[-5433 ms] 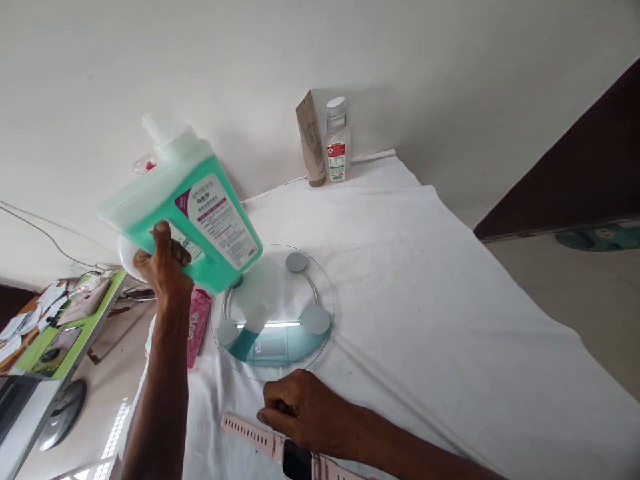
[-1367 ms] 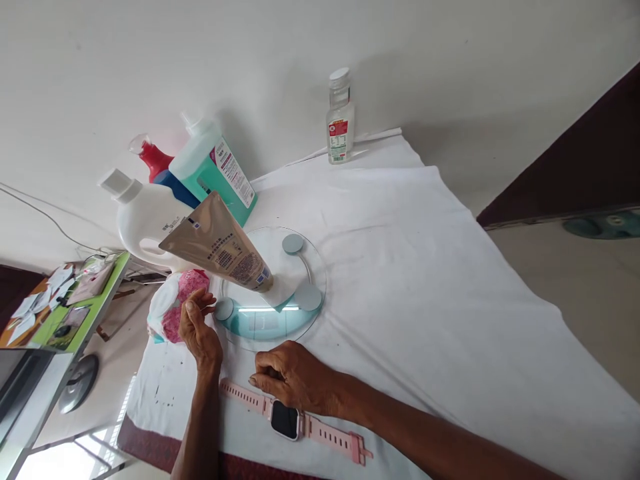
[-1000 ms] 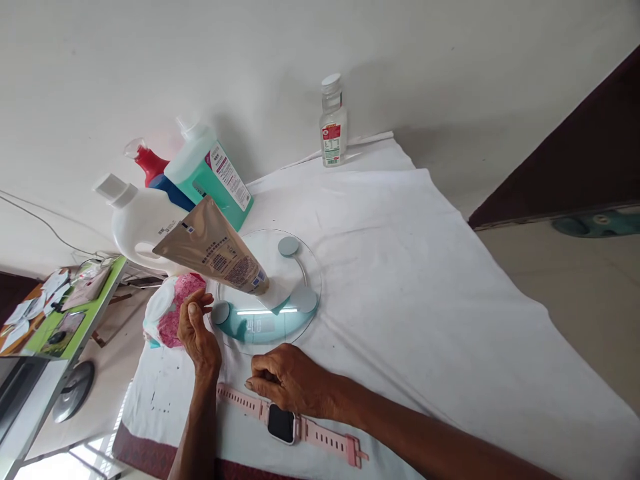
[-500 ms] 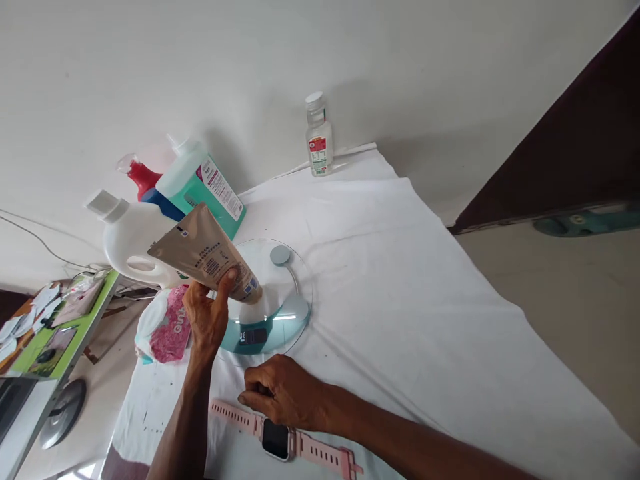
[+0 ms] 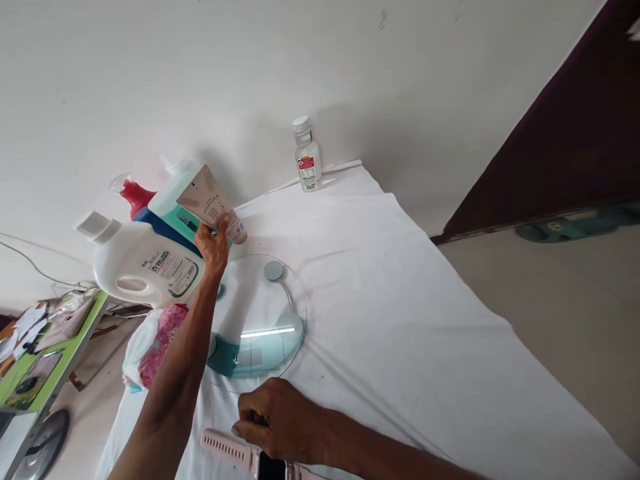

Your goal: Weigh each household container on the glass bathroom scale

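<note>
My left hand (image 5: 213,243) is closed around a brown tube (image 5: 209,203) and holds it in the air behind the round glass scale (image 5: 270,303), in front of the green bottle (image 5: 170,203). The scale lies bare on the white cloth (image 5: 380,300). Near the table's front edge my right hand (image 5: 280,420) rests with curled fingers on a pink-strapped smartwatch (image 5: 235,453), whose face it partly hides.
A white jug (image 5: 143,263) and a blue bottle with a red cap (image 5: 137,203) stand at the left beside the green one. A small clear bottle (image 5: 306,157) stands by the wall. A pink packet (image 5: 153,337) lies left of the scale. A green side table (image 5: 35,350) is at far left.
My left hand took hold of the brown tube standing on the scale and lifted it back and up toward the bottles. The right hand stayed on the watch.
</note>
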`<state>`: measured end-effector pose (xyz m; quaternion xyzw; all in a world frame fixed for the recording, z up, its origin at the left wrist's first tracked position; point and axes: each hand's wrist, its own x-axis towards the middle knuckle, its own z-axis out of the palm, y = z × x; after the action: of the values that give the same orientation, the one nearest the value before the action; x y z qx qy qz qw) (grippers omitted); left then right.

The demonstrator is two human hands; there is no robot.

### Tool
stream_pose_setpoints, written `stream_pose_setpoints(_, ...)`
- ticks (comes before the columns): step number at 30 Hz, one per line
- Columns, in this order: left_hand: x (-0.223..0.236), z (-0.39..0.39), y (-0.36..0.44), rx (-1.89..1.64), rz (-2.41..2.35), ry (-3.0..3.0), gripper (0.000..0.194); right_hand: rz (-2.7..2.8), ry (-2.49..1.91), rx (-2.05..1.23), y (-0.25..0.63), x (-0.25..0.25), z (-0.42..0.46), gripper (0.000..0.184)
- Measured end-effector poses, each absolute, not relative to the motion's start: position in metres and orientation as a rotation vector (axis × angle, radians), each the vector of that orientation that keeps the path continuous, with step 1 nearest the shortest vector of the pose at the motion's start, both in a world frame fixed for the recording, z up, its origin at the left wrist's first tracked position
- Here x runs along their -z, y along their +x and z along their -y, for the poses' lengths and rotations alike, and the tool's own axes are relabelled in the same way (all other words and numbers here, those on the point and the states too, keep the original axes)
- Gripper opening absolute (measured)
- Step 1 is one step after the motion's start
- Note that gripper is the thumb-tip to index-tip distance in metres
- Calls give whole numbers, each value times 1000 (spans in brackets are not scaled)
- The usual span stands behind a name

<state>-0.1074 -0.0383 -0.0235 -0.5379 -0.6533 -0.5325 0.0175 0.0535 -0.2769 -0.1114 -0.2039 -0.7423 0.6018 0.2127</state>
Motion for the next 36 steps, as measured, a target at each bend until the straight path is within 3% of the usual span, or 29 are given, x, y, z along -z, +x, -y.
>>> stream_pose_setpoints(8, 41, 8, -110, 1466, 2175, -1549, 31, 2064, -513, -1657, 56, 115, 276, 28)
stream_pose_setpoints(14, 28, 17, -106, 1545, 2089, -1572, 35, 2091, -532, -1645, 55, 110, 275, 33)
stream_pose_setpoints(18, 1, 37, -93, 1611, 1738, -1545, 66, 2088, -530, -1658, 54, 110, 275, 33)
stream_pose_setpoints(20, -13, 44, -76, 1567, 1534, -1605, 80, 2097, -515, -1655, 54, 112, 275, 32)
stream_pose_setpoints(23, -23, 37, -36, 1488, 1394, -1814, 79, 2121, -492, -1635, 51, 118, 274, 31)
stream_pose_setpoints(26, -19, 3, 16, 1440, 1463, -2100, 77, 2175, -475, -1642, 44, 126, 272, 30)
stream_pose_setpoints(31, -8, -81, 96, 1503, 1802, -2230, 94, 2235, -418, -1616, 32, 138, 265, 31)
stream_pose_setpoints(33, -7, -110, 112, 1556, 1936, -2200, 89, 2210, -350, -1646, 32, 140, 263, 32)
stream_pose_setpoints(36, -3, -138, 112, 1555, 2064, -2154, 61, 2176, -311, -1653, 35, 142, 264, 34)
